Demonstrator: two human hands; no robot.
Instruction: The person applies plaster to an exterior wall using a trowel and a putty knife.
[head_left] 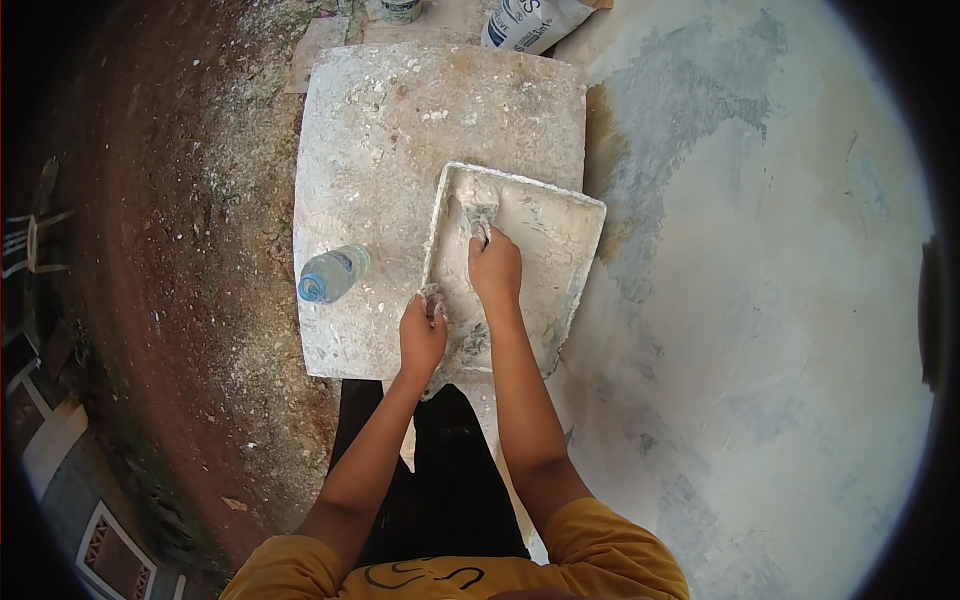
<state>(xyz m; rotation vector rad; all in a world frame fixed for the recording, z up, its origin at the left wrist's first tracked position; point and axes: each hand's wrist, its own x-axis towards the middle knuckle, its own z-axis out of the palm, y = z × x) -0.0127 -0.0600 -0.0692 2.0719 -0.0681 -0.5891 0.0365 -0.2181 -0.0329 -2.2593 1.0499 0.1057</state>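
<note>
My right hand (495, 265) is closed on the handle of a paste-coated scraper (482, 208), whose blade lies in the upper left of a square tray (589, 240) smeared with cream-white paste. My left hand (423, 332) is closed at the tray's left rim, around something white-crusted that I cannot make out. The tray rests askew on a pale, spattered board (370, 130). Left of my hands, a clear plastic bottle (335, 272) with a blue cap lies on the board.
A white sack (530, 22) and a small tub (400, 10) sit beyond the board. Speckled dirt ground (190, 250) runs along the left, with a chair (32, 242) at the edge. A patchy grey-white wall or surface (760, 300) fills the right side.
</note>
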